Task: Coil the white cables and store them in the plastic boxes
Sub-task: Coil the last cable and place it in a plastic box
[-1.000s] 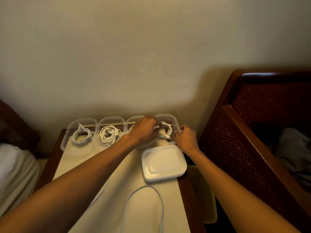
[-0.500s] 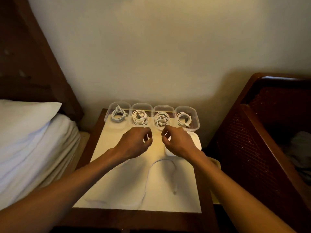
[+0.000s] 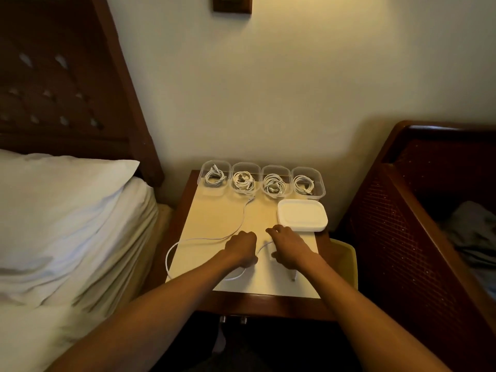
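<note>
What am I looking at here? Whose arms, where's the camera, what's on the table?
No machine: a person works with bare hands. The single picture comes from a camera worn on their head, looking forward and down. On the bedside table stand four clear plastic boxes, each with a coiled cable inside. A stack of white lids sits in front of the rightmost box. The left hand and right hand each seem to grip one loose cable that trails across the table toward the boxes. A bed lies to the left.
</note>
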Demonstrator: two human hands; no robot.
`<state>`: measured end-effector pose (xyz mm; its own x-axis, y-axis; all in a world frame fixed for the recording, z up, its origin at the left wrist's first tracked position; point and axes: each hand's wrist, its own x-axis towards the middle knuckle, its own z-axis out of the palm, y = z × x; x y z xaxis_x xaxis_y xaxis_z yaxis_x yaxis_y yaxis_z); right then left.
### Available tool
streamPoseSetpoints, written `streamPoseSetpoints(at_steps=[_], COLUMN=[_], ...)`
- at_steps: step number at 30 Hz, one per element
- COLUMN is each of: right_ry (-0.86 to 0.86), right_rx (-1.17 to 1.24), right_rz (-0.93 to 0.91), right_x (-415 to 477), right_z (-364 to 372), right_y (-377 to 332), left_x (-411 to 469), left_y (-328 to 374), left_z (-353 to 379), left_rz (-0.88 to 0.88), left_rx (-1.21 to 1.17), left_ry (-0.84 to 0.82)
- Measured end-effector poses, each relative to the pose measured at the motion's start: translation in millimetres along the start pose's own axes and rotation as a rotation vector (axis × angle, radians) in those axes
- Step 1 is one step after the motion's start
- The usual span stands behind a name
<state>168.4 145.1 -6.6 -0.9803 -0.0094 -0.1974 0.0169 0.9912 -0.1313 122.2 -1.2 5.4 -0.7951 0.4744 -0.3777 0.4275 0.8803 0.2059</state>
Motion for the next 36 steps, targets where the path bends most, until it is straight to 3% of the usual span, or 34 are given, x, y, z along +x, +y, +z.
streamPoseSetpoints(at_steps=[4,7,12,17,19,23,29,33,36], right_ry=[-0.007,0.072,0.144,-0.078,-0.137,-0.058,0.404,0.518,0.498], right_rx=[0.083,0.384,1.385,1.807,1.994,2.211,2.089,1.832,1.955], right_rz=[0.041,0.080,0.024,-0.146,-0.210,-0.303,-0.169,-0.090,-0.069], right_x=[-9,-20,-54,-72,-77,-80,-75,-71,-58], right_z=[-27,-62,-142,-209,-232,-262,-285,-282,-280], right_y=[-9,-19,-51,-85,-96,-108,-122,-125,-128], left_x=[-20,-41,-76,-104,-112,-124,-164,-194,-208], left_y=[-1,-7,-35,-53,-58,-56,-23,-4,2], left_z=[-48,-100,-180,-221,-230,-238,-258,-278,-288], left_rz=[0.040,0.143,0.205,0.247,0.223,0.190,0.379,0.467,0.481], left_rx=[-0.076,-0.238,-0.249,-0.283,-0.305,-0.251,-0.251,-0.186,-0.075], left_ry=[-0.006,-0.002,0.468,0.778,0.824,0.643,0.212,0.188,0.133])
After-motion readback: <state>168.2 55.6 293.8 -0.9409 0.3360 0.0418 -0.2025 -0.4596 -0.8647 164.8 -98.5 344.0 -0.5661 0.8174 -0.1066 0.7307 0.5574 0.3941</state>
